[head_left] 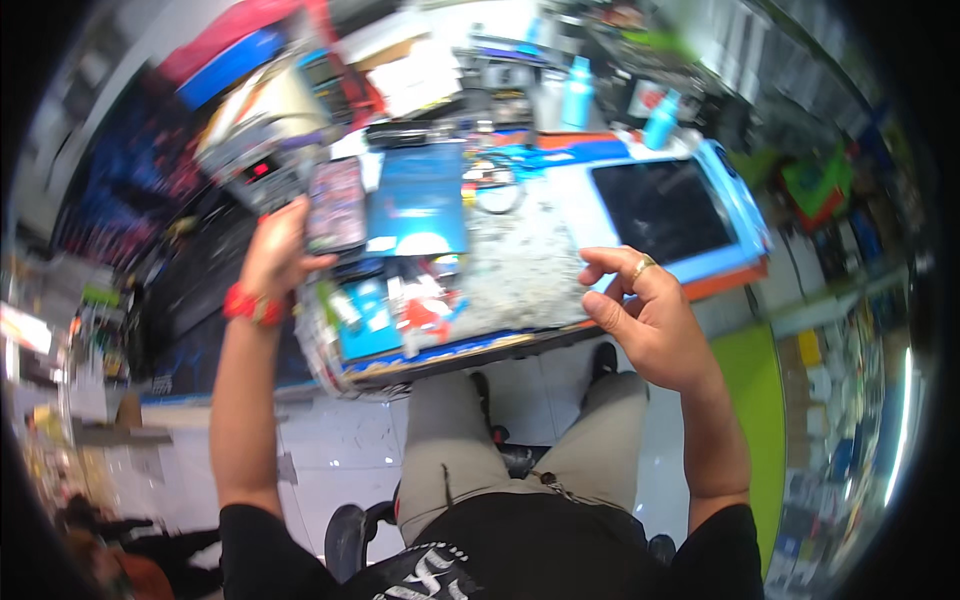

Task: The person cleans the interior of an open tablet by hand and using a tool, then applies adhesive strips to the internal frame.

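My left hand [275, 252], with a red band at the wrist, is at the left of the bench. Its fingers lie along the left edge of a phone [338, 207] with a pinkish, patterned face, and the thumb is at the phone's lower edge. Blur softens the contact. My right hand [645, 315], wearing a ring, hovers over the bench's front edge with fingers loosely bent and apart, and nothing shows in it. Beyond it lies a dark-screened tablet [665, 210] in a light blue frame. A shiny blue sheet [418, 200] lies right of the phone.
A worn grey work surface [520, 265] lies between my hands. Two light blue bottles, one [577, 95] upright and another [661, 120] tilted, stand at the back. A device with a red display [262, 172] is far left. Small packets [425, 305] crowd the front edge.
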### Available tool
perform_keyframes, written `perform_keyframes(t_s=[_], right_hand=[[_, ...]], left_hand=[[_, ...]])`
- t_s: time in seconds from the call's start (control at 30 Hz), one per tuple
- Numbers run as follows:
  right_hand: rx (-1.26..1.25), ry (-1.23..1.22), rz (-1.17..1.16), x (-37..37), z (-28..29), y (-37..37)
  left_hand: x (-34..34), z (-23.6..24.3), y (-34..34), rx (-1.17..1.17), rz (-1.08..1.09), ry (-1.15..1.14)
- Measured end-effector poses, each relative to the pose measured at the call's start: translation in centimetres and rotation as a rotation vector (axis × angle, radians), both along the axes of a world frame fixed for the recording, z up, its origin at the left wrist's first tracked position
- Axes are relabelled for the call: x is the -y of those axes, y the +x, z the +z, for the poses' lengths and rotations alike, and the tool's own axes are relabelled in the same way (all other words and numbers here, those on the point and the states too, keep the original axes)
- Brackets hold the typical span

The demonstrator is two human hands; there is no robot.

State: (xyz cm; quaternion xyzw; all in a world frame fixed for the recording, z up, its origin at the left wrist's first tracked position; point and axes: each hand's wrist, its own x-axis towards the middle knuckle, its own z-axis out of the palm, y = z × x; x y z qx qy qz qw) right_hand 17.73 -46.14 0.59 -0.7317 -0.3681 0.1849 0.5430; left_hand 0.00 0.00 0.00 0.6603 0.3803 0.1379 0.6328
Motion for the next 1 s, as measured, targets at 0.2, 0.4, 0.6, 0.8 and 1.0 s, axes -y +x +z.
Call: perform_keyframes(t_s=[0.2, 0.4, 0.6, 0.8, 1.0], right_hand=[[-0.017, 0.071, -0.172, 8.5, 0.5, 9.4], [0.174, -0.073, -0.486, 13.3, -1.4, 15.7], [0.175, -0.226, -0.552, 18.0, -5.5, 13.3], [0.231, -0.307, -0.586, 22.3, -5.6, 8.5], [0.133, -0.221, -0.546, 27.0, -6.9, 6.0]], left_hand=[[4.8, -1.2, 6.2, -0.334, -0.068, 0.349], [7.2, -0.2, 6.6, -0.441, -0.011, 0.578], [12.5, -0.4, 5.8, -0.288, 0.099, 0.997], [26.7, -3.2, 5.6, 0.092, -0.138, 1.065], [37.7, -5.3, 6.4, 0.23, -0.295, 0.852]])
